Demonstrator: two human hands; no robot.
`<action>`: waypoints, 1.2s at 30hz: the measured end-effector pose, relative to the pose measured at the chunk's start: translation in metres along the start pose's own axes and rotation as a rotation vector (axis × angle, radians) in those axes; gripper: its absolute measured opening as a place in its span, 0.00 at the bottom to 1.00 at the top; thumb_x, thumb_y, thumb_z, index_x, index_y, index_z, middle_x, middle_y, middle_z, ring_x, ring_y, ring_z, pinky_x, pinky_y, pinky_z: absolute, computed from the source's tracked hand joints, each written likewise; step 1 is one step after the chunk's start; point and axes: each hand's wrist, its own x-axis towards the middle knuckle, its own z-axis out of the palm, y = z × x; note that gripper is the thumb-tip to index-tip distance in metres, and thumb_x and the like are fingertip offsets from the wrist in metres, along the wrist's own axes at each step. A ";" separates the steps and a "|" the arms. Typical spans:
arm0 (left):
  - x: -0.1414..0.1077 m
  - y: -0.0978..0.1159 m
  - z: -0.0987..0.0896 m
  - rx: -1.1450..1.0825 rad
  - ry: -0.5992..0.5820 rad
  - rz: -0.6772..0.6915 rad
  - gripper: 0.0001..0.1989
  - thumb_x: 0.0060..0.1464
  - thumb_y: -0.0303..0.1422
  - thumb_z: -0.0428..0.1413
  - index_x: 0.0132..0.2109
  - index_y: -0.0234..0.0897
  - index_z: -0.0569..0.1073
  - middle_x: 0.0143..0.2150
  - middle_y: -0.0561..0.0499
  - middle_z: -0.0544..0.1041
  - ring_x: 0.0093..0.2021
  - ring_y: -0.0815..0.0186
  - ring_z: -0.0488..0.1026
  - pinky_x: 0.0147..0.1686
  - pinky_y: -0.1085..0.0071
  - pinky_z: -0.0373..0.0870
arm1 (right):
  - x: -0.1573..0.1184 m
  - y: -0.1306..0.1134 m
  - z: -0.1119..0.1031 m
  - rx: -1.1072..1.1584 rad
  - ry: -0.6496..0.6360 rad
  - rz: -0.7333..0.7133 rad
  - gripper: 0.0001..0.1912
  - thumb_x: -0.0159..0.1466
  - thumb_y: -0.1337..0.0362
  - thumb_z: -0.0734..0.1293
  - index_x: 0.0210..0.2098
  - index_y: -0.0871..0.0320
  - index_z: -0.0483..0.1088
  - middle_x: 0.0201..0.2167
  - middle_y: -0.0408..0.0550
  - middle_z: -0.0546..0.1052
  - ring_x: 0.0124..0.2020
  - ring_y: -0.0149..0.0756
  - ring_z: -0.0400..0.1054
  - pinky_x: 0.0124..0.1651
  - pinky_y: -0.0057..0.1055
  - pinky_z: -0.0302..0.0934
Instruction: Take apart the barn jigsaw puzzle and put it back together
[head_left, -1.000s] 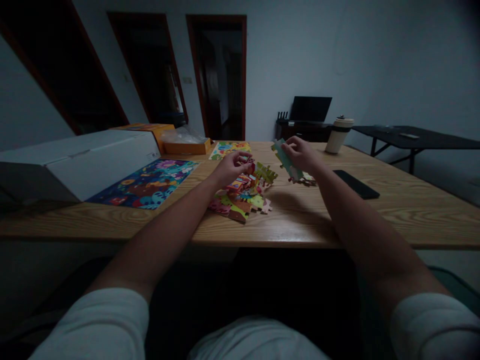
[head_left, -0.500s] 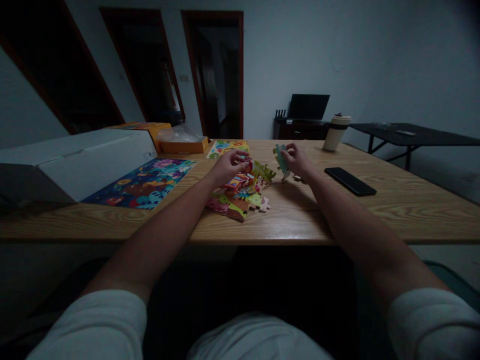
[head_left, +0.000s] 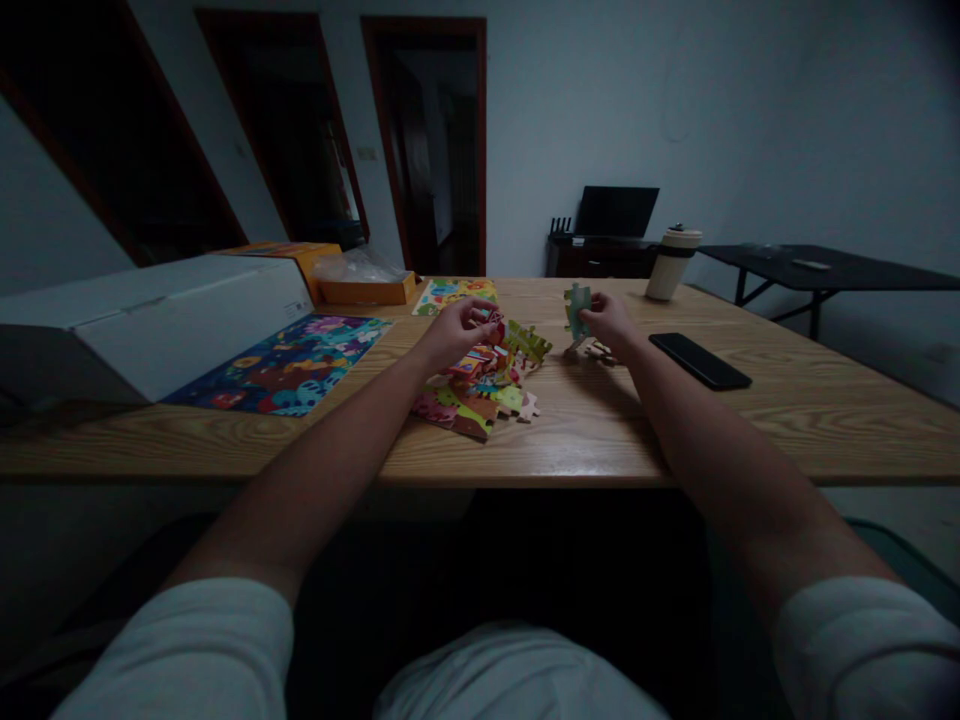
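A light blue-green puzzle piece (head_left: 577, 310) stands nearly upright in the closed fingers of my right hand (head_left: 609, 322), just above the table. Below that hand lie a few loose puzzle pieces (head_left: 598, 352), partly covered by it. My left hand (head_left: 456, 335) pinches a red puzzle piece (head_left: 493, 322) over a heap of mixed puzzle pieces (head_left: 472, 408). Green pieces (head_left: 526, 343) spread at the heap's right side, and pink and brown ones lie at its near edge. Part of the heap is hidden behind my left hand.
Left on the wooden table (head_left: 570, 440) are a white box (head_left: 187, 310), a dark blue picture sheet (head_left: 289, 365) and an orange box (head_left: 367, 290) with clear plastic. A yellow picture sheet (head_left: 450, 293) lies behind the heap. To the right are a black phone (head_left: 699, 361) and a lidded cup (head_left: 673, 265).
My right hand has moved a little to the right with the blue-green puzzle piece, which has turned more upright. My left hand stays nearly in place with the red piece.
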 end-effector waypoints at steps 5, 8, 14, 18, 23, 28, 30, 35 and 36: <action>0.001 0.001 0.000 0.030 0.004 0.014 0.14 0.53 0.28 0.61 0.48 0.32 0.73 0.36 0.48 0.77 0.34 0.65 0.77 0.30 0.72 0.73 | 0.002 0.004 -0.002 -0.009 0.070 0.022 0.15 0.55 0.62 0.65 0.42 0.56 0.66 0.37 0.49 0.75 0.32 0.36 0.70 0.33 0.31 0.65; 0.001 0.002 0.000 0.041 0.008 0.023 0.14 0.53 0.28 0.61 0.48 0.32 0.74 0.36 0.48 0.77 0.34 0.66 0.76 0.30 0.73 0.73 | 0.005 0.006 -0.004 -0.018 0.120 0.007 0.16 0.57 0.57 0.65 0.44 0.55 0.65 0.37 0.48 0.76 0.32 0.36 0.70 0.32 0.30 0.64; 0.001 0.001 0.000 0.065 0.006 0.022 0.15 0.53 0.27 0.60 0.49 0.31 0.73 0.37 0.47 0.77 0.35 0.65 0.76 0.30 0.72 0.73 | 0.001 0.009 -0.003 -0.116 0.090 -0.008 0.16 0.59 0.55 0.66 0.43 0.55 0.64 0.36 0.50 0.76 0.28 0.36 0.69 0.29 0.31 0.64; 0.001 0.001 0.000 0.070 0.011 0.024 0.15 0.53 0.27 0.61 0.48 0.32 0.74 0.37 0.47 0.78 0.35 0.65 0.76 0.31 0.72 0.74 | -0.004 0.009 -0.002 -0.220 0.076 -0.032 0.14 0.60 0.58 0.65 0.44 0.56 0.65 0.36 0.51 0.76 0.28 0.36 0.68 0.29 0.31 0.63; 0.001 0.000 0.000 0.066 -0.001 0.018 0.15 0.53 0.28 0.61 0.49 0.33 0.74 0.37 0.47 0.77 0.35 0.65 0.76 0.31 0.72 0.74 | -0.004 0.010 -0.004 -0.279 0.084 -0.044 0.12 0.60 0.56 0.65 0.41 0.56 0.66 0.35 0.52 0.76 0.26 0.35 0.67 0.28 0.31 0.63; 0.002 -0.003 0.000 0.036 -0.004 0.018 0.15 0.53 0.29 0.62 0.48 0.32 0.74 0.37 0.47 0.77 0.35 0.65 0.76 0.33 0.70 0.74 | -0.001 0.011 -0.005 -0.271 0.063 -0.081 0.10 0.59 0.57 0.66 0.37 0.57 0.66 0.34 0.50 0.76 0.27 0.34 0.66 0.28 0.30 0.63; 0.002 -0.002 0.000 0.030 -0.003 0.022 0.15 0.53 0.28 0.62 0.48 0.32 0.74 0.39 0.46 0.77 0.36 0.64 0.76 0.34 0.69 0.75 | 0.002 0.013 -0.004 -0.261 0.066 -0.095 0.11 0.59 0.57 0.67 0.37 0.57 0.66 0.34 0.50 0.76 0.29 0.35 0.68 0.30 0.29 0.64; 0.002 -0.001 0.000 0.046 -0.012 0.014 0.15 0.54 0.26 0.61 0.49 0.32 0.73 0.38 0.46 0.77 0.37 0.63 0.77 0.32 0.69 0.75 | 0.006 0.018 -0.005 -0.139 0.044 -0.082 0.16 0.60 0.53 0.67 0.42 0.56 0.67 0.37 0.50 0.76 0.29 0.35 0.70 0.28 0.28 0.64; 0.002 -0.002 0.000 0.046 -0.016 0.013 0.15 0.54 0.26 0.60 0.49 0.32 0.73 0.38 0.46 0.77 0.37 0.63 0.77 0.32 0.70 0.75 | 0.005 0.017 -0.005 -0.131 0.030 -0.079 0.18 0.60 0.51 0.67 0.43 0.56 0.68 0.37 0.50 0.77 0.28 0.34 0.70 0.27 0.28 0.64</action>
